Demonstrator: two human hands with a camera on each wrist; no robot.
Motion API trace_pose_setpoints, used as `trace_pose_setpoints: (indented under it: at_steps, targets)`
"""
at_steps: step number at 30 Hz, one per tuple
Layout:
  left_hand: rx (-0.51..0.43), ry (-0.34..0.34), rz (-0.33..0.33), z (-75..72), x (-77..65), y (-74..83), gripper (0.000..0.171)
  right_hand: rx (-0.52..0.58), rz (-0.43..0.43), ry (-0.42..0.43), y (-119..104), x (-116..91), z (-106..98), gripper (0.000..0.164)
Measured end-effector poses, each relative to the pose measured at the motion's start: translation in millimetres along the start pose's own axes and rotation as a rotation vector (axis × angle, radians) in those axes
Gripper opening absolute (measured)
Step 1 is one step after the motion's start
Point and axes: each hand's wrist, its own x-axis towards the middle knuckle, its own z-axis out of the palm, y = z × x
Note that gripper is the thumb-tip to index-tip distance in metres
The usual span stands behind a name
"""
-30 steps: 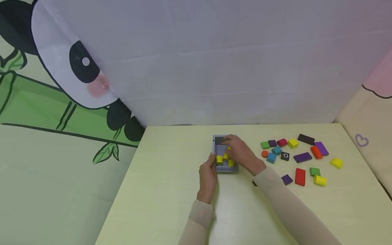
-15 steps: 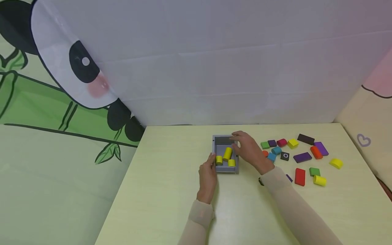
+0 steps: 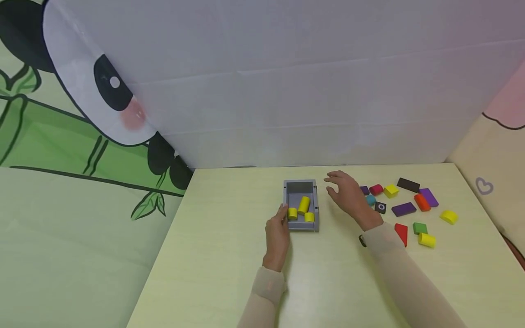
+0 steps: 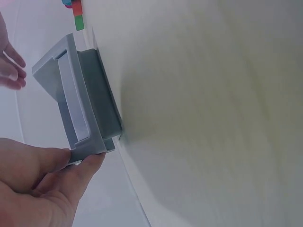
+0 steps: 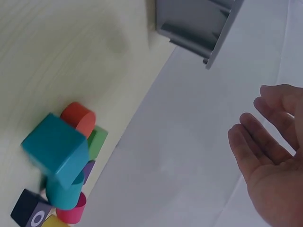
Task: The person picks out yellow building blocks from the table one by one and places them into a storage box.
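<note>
A small grey box (image 3: 293,195) stands at the middle of the table. Inside it are three yellow cylinder blocks: a longer one (image 3: 304,205) lying tilted and two short ones (image 3: 292,213) near the front. My left hand (image 3: 277,237) pinches the box's left wall; in the left wrist view, thumb and fingers (image 4: 87,172) meet at a corner of the grey rim. To the right of the box, my right hand (image 3: 348,196) hovers with fingers relaxed and spread, holding nothing. The right wrist view shows that hand (image 5: 272,151) apart from the box (image 5: 189,23).
Loose blocks lie on the right of the table: a black bar (image 3: 408,184), purple pieces (image 3: 404,209), a red block (image 3: 401,233), a yellow cylinder (image 3: 427,240) and several others. My right arm hides some. In the right wrist view, a blue cube (image 5: 59,146) is close by. A wall (image 3: 262,114) borders the table's back edge.
My right hand has withdrawn from over the box and moved right, leaving the yellow cylinders uncovered inside. The left hand keeps its hold on the box.
</note>
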Motion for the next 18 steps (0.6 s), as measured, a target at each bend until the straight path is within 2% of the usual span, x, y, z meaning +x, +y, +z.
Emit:
trace_pose_setpoints:
  at_steps: [3,8,18]
  targets:
    - [0.004,-0.020,0.020,-8.4,-6.3,-2.7,0.040,-0.016,0.029,0.019,-1.2,-12.2,-1.2,0.030]
    - [0.011,-0.022,0.045,-14.1,-6.7,-8.1,0.040,-0.014,0.048,0.031,7.6,-16.9,-3.7,0.030]
    - [0.000,-0.033,0.029,-25.3,-7.7,-16.5,0.042,0.044,0.083,0.078,25.0,-29.9,-9.2,0.029]
